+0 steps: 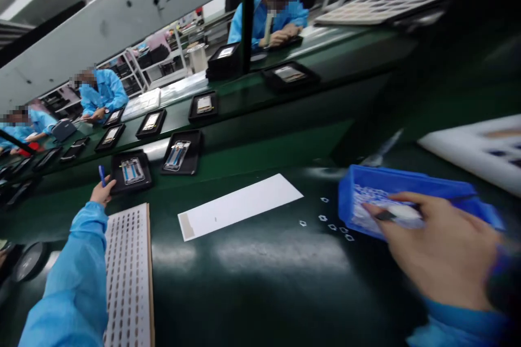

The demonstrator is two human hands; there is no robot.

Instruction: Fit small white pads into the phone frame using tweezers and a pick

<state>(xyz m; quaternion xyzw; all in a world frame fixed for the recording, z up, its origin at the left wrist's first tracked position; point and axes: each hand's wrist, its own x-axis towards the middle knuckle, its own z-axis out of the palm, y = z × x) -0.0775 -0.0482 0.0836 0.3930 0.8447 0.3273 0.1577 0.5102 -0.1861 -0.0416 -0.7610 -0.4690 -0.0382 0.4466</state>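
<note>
At the left, my left hand [103, 191] is closed at the near left corner of a black tray [147, 165], its fingers against the edge. A blue pen-like stick [101, 175] rises from the same fingers. In that tray lies a phone frame [132, 171] with blue strips. My right hand [443, 246] is over a blue bin [411, 176] of small white pieces [366, 200]. Its thumb and fingers close around a small thing with a dark tip [385, 216], blurred and partly covered, whose kind I cannot make out.
A white strip [240, 207] lies mid-table, with several small outline-shaped pieces [323, 218] beside the bin. A perforated board [128, 276] is under my left forearm. Several black trays [191, 165] with phone parts line the green bench. Co-workers in blue [103, 92] sit across.
</note>
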